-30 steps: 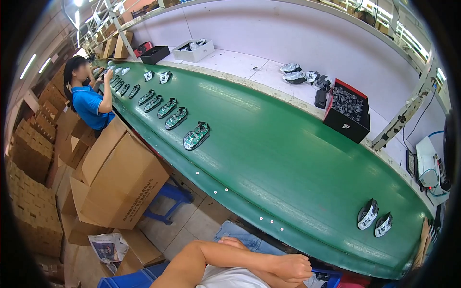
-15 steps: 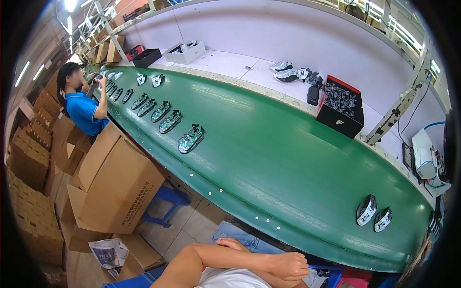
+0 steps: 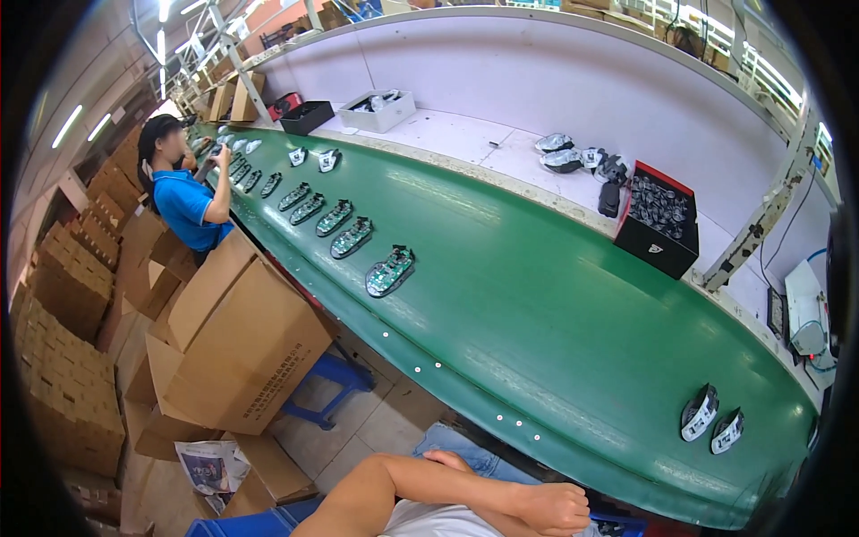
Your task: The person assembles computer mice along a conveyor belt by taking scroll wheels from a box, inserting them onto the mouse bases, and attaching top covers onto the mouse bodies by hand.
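Circuit boards [image 3: 390, 271] are lying uncovered on the green belt [image 3: 555, 331], two silver-and-black shells [image 3: 700, 413] near its right end, completion unclear, while left hand [image 3: 557, 510] is resting clenched and right hand [image 3: 449, 460] half hidden, fingers impossible to tell, neither visibly handling parts.

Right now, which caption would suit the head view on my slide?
Crossed arms beside a green work surface bearing exposed circuit boards.

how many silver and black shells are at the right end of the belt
2: one silver-and-black shell, and a second shell just to its right, both on the green belt. The picture's dark rim may hide others.
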Action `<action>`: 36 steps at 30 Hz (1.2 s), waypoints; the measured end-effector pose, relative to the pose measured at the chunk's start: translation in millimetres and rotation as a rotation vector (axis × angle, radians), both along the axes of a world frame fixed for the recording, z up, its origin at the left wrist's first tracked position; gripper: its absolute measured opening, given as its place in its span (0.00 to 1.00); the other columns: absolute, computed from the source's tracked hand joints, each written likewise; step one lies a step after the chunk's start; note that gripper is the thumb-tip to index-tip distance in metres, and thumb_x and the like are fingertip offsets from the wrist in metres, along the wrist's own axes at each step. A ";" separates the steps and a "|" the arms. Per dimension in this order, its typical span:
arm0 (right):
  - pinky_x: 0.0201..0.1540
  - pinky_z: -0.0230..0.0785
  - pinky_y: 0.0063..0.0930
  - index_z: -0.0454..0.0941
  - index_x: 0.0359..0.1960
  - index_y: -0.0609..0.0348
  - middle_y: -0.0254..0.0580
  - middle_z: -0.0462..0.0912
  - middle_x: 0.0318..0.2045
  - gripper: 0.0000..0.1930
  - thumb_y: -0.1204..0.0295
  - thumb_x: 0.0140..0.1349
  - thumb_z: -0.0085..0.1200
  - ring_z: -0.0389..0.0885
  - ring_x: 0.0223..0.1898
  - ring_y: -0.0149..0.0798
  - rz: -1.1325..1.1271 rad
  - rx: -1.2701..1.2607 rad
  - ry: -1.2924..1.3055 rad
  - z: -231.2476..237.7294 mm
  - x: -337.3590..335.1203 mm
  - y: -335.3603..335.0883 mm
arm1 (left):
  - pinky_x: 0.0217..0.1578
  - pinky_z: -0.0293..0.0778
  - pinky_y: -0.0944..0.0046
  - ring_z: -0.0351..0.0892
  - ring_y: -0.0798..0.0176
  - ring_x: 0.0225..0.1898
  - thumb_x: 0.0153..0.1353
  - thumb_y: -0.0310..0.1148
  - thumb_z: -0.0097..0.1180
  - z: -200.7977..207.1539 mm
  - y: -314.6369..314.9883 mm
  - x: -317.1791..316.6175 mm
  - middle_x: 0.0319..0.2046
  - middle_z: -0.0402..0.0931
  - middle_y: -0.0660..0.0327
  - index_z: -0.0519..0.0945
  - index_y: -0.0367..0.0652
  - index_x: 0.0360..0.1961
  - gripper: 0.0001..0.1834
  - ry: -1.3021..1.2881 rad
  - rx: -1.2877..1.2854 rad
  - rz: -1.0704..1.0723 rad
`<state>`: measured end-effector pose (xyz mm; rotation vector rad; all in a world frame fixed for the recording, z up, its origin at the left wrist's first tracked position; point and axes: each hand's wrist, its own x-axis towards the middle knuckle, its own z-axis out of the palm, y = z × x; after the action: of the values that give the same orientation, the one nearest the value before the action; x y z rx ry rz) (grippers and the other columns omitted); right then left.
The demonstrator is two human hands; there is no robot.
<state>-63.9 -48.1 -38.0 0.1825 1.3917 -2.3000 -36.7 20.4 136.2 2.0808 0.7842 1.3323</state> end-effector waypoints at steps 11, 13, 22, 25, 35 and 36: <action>0.41 0.71 0.31 0.77 0.37 0.60 0.42 0.81 0.38 0.13 0.65 0.71 0.43 0.78 0.38 0.34 -0.041 -1.117 -0.064 -35.7 17.0 22.0 | 0.34 0.74 0.58 0.78 0.55 0.33 0.45 0.34 0.57 18.4 4.3 -26.3 0.31 0.77 0.59 0.80 0.42 0.34 0.13 0.407 0.168 0.098; 0.32 0.68 0.24 0.76 0.38 0.59 0.38 0.81 0.35 0.17 0.57 0.72 0.44 0.76 0.31 0.28 -0.178 -1.034 -0.070 -4.8 48.2 27.5 | 0.32 0.75 0.56 0.79 0.54 0.32 0.44 0.34 0.58 28.8 -15.0 -83.2 0.29 0.78 0.58 0.81 0.43 0.32 0.12 0.315 0.207 0.332; 0.36 0.73 0.26 0.79 0.42 0.57 0.40 0.84 0.38 0.14 0.60 0.65 0.53 0.81 0.34 0.32 -1.215 -0.088 -0.316 68.1 260.0 104.2 | 0.68 0.53 0.49 0.56 0.42 0.70 0.72 0.40 0.48 32.7 -105.1 -404.1 0.69 0.57 0.43 0.62 0.38 0.70 0.29 0.990 -0.203 1.393; 0.36 0.74 0.28 0.79 0.41 0.59 0.40 0.83 0.33 0.10 0.69 0.62 0.49 0.82 0.34 0.36 -1.797 0.134 -0.675 0.3 371.0 71.8 | 0.68 0.53 0.49 0.56 0.41 0.70 0.73 0.47 0.46 -16.0 -102.3 -460.8 0.70 0.57 0.43 0.65 0.42 0.69 0.29 1.026 -0.311 1.363; 0.50 0.74 0.42 0.82 0.37 0.59 0.55 0.82 0.41 0.13 0.69 0.48 0.59 0.80 0.43 0.57 -1.497 1.103 -1.727 -93.7 505.3 -62.7 | 0.57 0.67 0.51 0.71 0.42 0.58 0.71 0.46 0.49 -13.0 -65.7 -400.8 0.62 0.70 0.47 0.77 0.43 0.58 0.23 1.032 -0.388 1.313; 0.53 0.72 0.43 0.81 0.42 0.57 0.55 0.77 0.46 0.17 0.72 0.46 0.60 0.76 0.48 0.59 -1.458 1.121 -1.756 -94.6 503.7 -67.2 | 0.57 0.67 0.51 0.71 0.42 0.58 0.70 0.45 0.50 -8.2 -55.2 -373.9 0.62 0.70 0.48 0.77 0.43 0.58 0.22 1.012 -0.403 1.287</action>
<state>439.8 -115.3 -132.6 3.1204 1.0535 -0.3705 -410.6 -34.7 128.0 1.7432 2.8226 0.2860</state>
